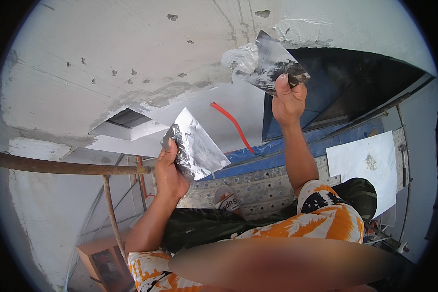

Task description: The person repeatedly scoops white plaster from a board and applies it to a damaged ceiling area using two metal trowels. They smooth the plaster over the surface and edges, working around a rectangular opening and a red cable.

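Observation:
My left hand (173,173) is closed on a broad metal putty knife (198,148), its blade smeared with white and grey plaster. The blade points up and right, apart from the wall. In my right hand (290,100) is another wide putty knife (272,61), gripped with the thumb on its stained face. Its blade lies against or very near the plastered wall (146,44), beside a thick patch of wet white plaster (241,61). How far the blade touches the wall I cannot tell. Several small pits mark the wall.
A red tube (232,124) sticks out from the wall's lower part. Left of it is a square recess (128,118). A dark opening (355,82) lies at right. Rusty scaffold pipe (68,164) runs at left. A perforated platform (258,187) carries my sandalled foot and a white board (367,168).

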The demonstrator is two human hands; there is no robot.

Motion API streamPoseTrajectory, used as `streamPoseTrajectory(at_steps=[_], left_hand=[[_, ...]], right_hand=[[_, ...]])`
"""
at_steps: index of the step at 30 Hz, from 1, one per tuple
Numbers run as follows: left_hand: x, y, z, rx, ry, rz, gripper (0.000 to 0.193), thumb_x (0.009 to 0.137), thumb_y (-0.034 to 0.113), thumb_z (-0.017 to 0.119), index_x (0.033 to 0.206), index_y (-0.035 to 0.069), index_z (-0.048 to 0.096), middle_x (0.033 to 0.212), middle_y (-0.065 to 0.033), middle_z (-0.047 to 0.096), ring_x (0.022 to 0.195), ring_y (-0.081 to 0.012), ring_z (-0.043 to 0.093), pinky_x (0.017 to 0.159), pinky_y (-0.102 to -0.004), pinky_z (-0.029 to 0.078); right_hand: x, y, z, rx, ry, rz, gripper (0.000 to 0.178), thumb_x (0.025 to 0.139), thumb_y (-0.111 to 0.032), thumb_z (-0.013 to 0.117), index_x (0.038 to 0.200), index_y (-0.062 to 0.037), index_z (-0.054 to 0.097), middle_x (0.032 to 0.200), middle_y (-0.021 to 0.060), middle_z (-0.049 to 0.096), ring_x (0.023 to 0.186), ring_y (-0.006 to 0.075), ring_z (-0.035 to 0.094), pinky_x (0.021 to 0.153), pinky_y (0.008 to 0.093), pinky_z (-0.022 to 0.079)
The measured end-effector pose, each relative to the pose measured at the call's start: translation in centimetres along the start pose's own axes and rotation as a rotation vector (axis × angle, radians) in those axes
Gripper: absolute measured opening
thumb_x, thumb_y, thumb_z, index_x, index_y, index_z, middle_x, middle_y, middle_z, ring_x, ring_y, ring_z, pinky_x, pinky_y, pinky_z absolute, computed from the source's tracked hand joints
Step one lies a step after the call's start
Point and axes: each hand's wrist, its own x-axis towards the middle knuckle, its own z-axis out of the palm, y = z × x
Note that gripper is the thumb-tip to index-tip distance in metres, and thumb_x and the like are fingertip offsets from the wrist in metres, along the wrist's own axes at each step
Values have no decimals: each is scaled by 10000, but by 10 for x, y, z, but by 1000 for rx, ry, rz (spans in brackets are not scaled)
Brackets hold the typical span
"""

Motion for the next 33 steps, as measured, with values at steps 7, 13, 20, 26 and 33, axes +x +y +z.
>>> streamPoseTrajectory(at_steps=[7,13,20,26,33], left_hand=[[24,26,8,-344,80,-324,308,1024,276,495,1210,58,608,1090,-68,687,978,-206,668,822,-338,564],[14,54,12,-409,0,81,307,1022,269,505,1221,53,593,1065,-59,686,891,-198,674,758,-336,565],[7,51,22,-380,15,57,333,1024,263,491,1258,42,575,1113,-75,681,929,-223,677,785,-381,560],[4,47,23,-340,33,5,331,1020,267,487,1251,47,578,1107,-88,679,932,-242,675,794,-398,560],[4,43,21,-320,68,-3,340,1015,267,495,1253,37,574,1108,-99,676,932,-256,671,812,-411,554]], right_hand=[[-36,-13,38,-673,-840,-345,395,805,-24,675,1190,-109,695,1171,98,606,973,271,571,822,367,472],[13,-24,-26,-596,-340,-110,245,891,11,632,1124,-53,666,992,57,665,862,196,603,775,317,475],[114,-79,-60,-326,-13,-38,179,808,47,744,957,-14,668,895,29,692,812,103,626,778,245,502],[153,-69,-42,-437,-236,-196,144,779,46,766,885,-12,688,813,14,690,761,86,622,720,227,502],[159,-52,-44,-374,-303,-251,114,787,51,757,858,-6,688,788,4,691,762,74,629,693,219,508]])
